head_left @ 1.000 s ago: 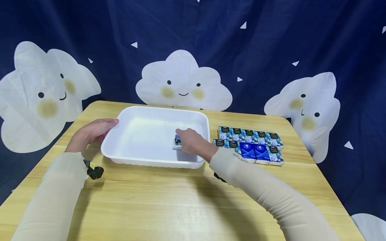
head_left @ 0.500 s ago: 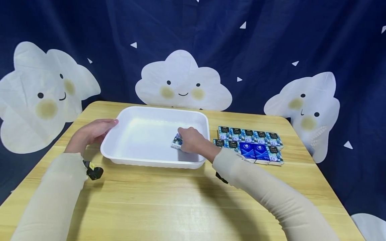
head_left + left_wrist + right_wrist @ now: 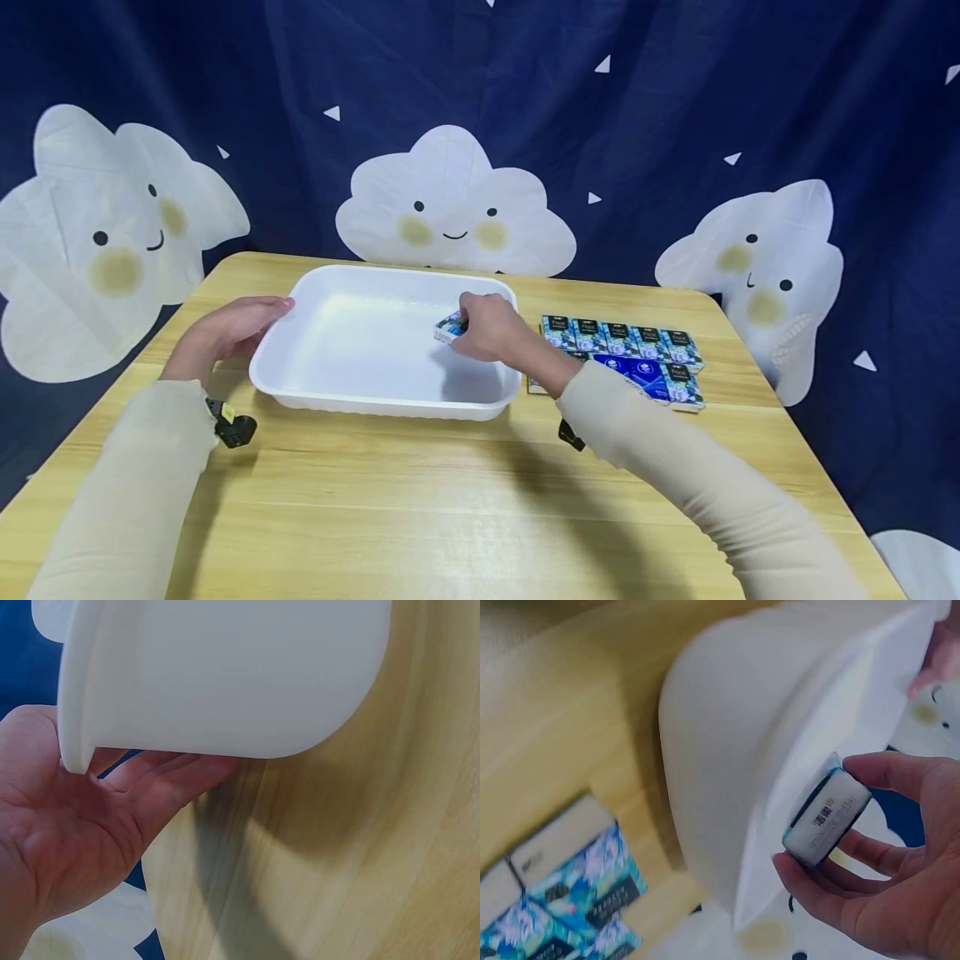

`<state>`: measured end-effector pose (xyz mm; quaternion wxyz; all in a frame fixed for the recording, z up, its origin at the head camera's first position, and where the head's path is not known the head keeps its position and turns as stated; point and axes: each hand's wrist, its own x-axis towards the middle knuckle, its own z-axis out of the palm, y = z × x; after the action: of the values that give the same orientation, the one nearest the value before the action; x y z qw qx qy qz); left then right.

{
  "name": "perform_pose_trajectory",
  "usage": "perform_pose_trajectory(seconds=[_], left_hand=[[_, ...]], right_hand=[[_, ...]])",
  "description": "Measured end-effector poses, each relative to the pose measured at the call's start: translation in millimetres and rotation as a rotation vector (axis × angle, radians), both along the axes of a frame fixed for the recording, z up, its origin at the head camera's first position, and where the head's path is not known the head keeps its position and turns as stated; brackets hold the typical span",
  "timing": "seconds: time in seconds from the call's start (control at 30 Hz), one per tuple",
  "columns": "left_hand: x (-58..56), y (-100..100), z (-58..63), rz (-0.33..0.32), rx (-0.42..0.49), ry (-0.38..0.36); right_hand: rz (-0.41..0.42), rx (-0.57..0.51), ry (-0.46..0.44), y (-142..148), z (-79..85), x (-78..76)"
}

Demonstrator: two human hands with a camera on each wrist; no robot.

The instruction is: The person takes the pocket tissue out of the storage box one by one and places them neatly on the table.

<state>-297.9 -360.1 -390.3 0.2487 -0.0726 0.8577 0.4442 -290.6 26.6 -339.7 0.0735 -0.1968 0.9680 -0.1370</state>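
Observation:
My right hand pinches a pocket tissue pack with a blue floral print, over the right part of a white plastic tub. Its shadow falls on the tub floor. In the right wrist view, thumb and fingers grip the pack's long sides, with its white printed end facing the camera. At the tub's left side, my left hand holds the rim, thumb at the top edge. The left wrist view shows that hand's fingers reaching along the outside of the tub wall.
Right of the tub, two rows of tissue packs lie side by side on the wooden table. Most are floral; two plain blue packs sit in the front row, partly behind my right sleeve. A dark blue cloud-print curtain hangs behind the table.
My right hand has raised the tissue pack from low in the tub, moving up and slightly right. The left hand and tub have stayed in place.

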Motion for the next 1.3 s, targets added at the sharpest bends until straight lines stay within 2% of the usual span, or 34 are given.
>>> perform_pose_trajectory(seconds=[0.27,0.57,0.87,1.1,1.3], left_hand=[[0.5,1.2,0.1,-0.005,0.004,-0.007],[-0.2,1.7,-0.9,0.001,0.009,-0.011],[-1.8,0.8,-1.9,0.010,0.008,-0.013],[-1.9,0.7,-1.6,0.013,0.013,-0.019],[-1.0,1.2,-1.2,0.014,0.005,-0.010]], right_hand=[[-0.093,-0.113,0.039,36.6,25.6,-6.1],[-0.172,-0.152,0.109,85.1,43.3,-14.2],[-0.293,-0.145,0.086,139.5,50.6,-12.8],[-0.348,-0.113,0.023,181.3,51.3,-10.0],[-0.372,-0.036,0.040,220.9,47.2,-10.1]])
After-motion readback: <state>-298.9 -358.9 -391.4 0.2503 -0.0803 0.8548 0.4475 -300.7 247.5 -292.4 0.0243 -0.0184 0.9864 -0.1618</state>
